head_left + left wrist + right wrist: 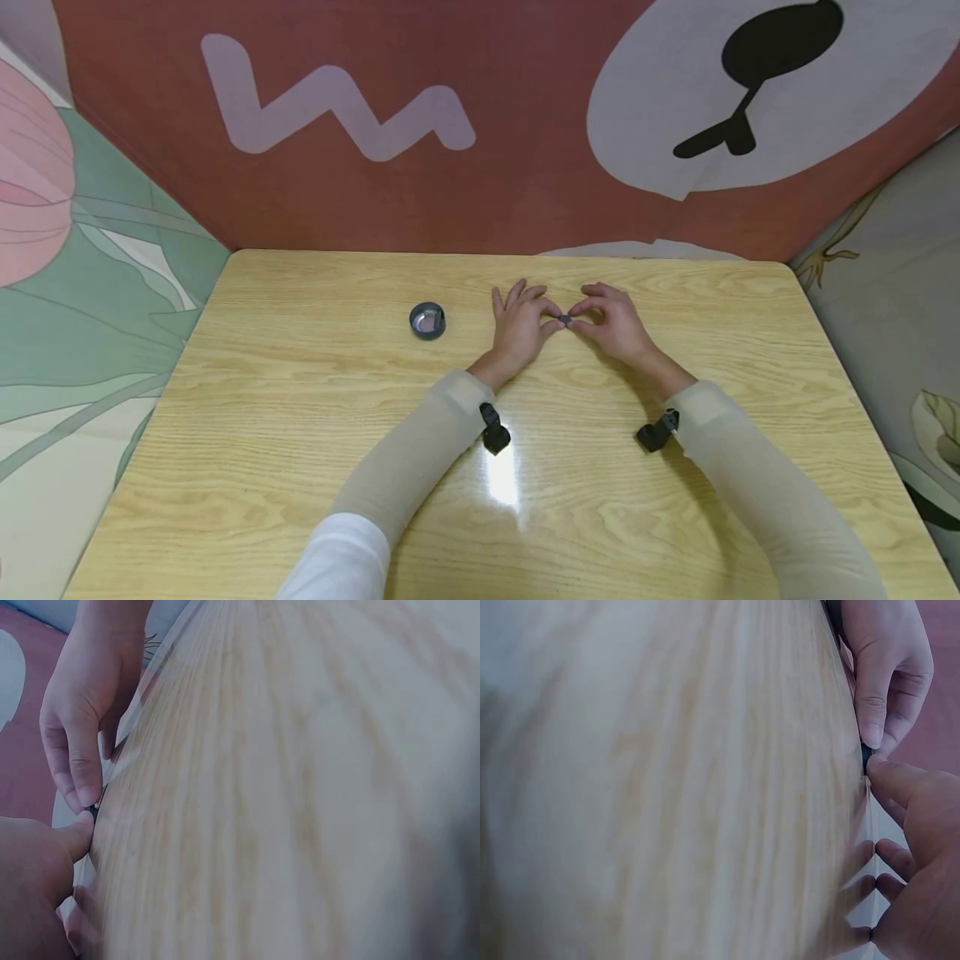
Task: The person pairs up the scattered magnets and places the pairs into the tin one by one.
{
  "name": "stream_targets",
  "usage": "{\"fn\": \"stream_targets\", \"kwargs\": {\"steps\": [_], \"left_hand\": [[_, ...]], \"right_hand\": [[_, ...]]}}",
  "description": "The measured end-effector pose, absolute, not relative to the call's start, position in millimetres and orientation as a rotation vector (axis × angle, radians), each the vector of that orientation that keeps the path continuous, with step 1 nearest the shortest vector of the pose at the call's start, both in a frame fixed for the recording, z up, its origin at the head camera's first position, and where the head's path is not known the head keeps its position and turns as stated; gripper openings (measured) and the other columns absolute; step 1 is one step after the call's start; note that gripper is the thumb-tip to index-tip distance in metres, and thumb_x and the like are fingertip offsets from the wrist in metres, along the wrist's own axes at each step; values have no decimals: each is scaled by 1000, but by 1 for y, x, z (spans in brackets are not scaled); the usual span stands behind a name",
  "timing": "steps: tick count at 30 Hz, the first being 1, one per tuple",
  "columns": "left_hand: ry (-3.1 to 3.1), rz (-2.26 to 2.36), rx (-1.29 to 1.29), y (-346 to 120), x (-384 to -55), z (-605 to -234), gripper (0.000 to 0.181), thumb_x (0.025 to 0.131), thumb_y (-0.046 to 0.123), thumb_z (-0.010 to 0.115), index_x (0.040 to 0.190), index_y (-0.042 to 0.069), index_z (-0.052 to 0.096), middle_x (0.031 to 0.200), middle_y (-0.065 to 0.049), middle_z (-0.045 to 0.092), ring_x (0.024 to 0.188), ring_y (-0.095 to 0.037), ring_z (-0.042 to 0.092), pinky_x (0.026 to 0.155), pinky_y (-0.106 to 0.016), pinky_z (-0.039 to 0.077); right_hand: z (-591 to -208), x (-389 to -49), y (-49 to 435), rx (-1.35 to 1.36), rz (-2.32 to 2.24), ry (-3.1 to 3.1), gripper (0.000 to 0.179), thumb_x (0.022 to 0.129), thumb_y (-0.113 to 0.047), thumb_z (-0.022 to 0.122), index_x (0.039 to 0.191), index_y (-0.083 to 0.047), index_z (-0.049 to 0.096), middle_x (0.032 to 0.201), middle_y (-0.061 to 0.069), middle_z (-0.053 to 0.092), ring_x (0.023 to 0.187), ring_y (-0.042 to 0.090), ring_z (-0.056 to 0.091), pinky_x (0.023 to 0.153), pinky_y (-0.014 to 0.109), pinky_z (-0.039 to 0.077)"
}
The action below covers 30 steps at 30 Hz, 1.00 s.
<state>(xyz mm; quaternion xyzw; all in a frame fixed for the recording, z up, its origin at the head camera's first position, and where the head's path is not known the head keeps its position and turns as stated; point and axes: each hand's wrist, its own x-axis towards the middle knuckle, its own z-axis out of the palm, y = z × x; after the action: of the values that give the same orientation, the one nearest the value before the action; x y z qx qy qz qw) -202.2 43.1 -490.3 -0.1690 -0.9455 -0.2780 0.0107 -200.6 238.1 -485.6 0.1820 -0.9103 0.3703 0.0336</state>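
Observation:
Between the two hands is a small dark piece (565, 320), mostly covered by fingertips, its kind too small to make out. My left hand (519, 327) pinches it from the left with thumb and index finger, the other fingers spread out. From the right, my right hand (613, 323) pinches the same piece with thumb and fingertips. In the right wrist view the dark piece (867, 754) shows as a sliver between the meeting fingertips, close over the table. To the left of the hands stands a small round dark tin (427, 321) with a shiny inside.
The wooden table (337, 433) reaches to a red patterned wall (525, 200) at the back, with patterned panels on both sides. Each wrist wears a small black camera (495, 429) over a beige sleeve (420, 450).

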Motion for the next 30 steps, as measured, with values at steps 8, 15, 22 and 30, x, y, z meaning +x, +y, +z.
{"fn": "stream_targets", "kwargs": {"steps": [8, 15, 22, 30], "left_hand": [[-2953, -894, -540, 43, -203, -490, 22, 90, 43, 73, 105, 27, 77, 152, 0, 52, 153, -30, 24, 120, -66, -1], [-2959, -895, -539, 43, -202, -490, 22, 91, 42, 72, 106, 28, 77, 153, 0, 51, 153, -30, 23, 119, -66, -1], [-2965, -892, -541, 42, -202, -490, 23, 91, 43, 72, 106, 28, 77, 153, 0, 51, 153, -30, 23, 120, -66, -1], [-2969, -878, -540, 42, -202, -491, 24, 91, 44, 71, 108, 28, 77, 154, 1, 50, 153, -29, 23, 120, -66, -1]], "right_hand": [[-487, -201, 239, 574, 1126, -2804, 10, 86, -4, 81, 94, 0, 77, 139, 32, 54, 135, 50, 42, 114, 69, 18], [-489, -200, 239, 591, 1090, -2771, 10, 85, -4, 82, 93, 0, 77, 137, 33, 55, 133, 50, 44, 113, 69, 19], [-490, -201, 239, 567, 1056, -2796, 11, 84, -6, 83, 92, -2, 77, 137, 31, 56, 134, 49, 44, 113, 68, 20], [-488, -201, 238, 546, 1059, -2816, 11, 85, -7, 83, 92, -2, 77, 138, 30, 56, 134, 48, 44, 113, 68, 20]]}}
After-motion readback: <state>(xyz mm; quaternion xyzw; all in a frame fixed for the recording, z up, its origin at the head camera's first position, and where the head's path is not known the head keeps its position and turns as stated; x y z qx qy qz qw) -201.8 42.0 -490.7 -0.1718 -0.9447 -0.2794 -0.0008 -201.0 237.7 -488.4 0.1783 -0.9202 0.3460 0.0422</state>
